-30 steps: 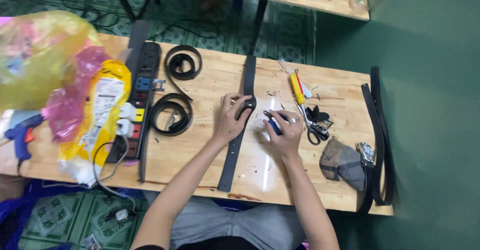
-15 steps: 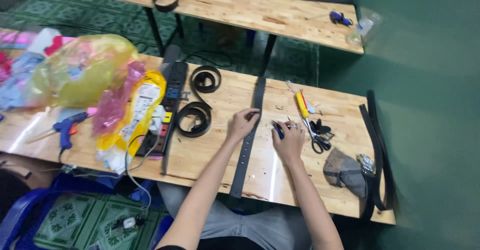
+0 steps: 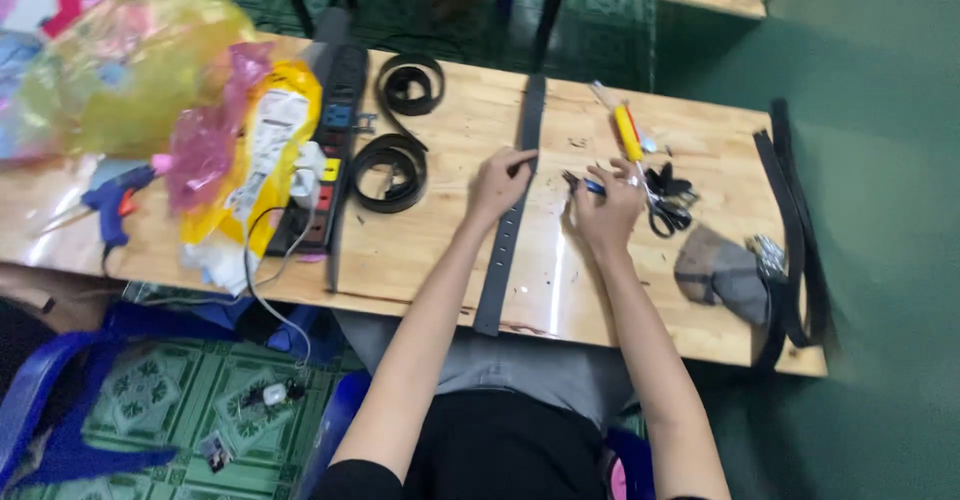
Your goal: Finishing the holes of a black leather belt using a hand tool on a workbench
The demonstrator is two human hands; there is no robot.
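A long dark belt strap [image 3: 513,210] lies flat across the wooden table [image 3: 430,250], running from the far edge to the near edge. My left hand [image 3: 497,186] rests on the strap near its middle, fingers pressing it down. Just right of the strap, my right hand [image 3: 605,205] is closed around a small blue-handled tool [image 3: 582,184], its tip pointing toward the strap. Both forearms reach in from the bottom of the view.
Two coiled black belts [image 3: 398,130] and a black power strip [image 3: 330,150] lie left of the strap. A yellow-handled tool [image 3: 627,130], black scissors [image 3: 668,205], a grey pouch [image 3: 722,272] and more belts [image 3: 795,230] sit right. Plastic bags [image 3: 140,80] and a blue glue gun [image 3: 115,200] crowd the left end.
The view has swung, so the far table has slid almost out of view. Both hands stay at the strap's middle with the blue tool in my right hand.
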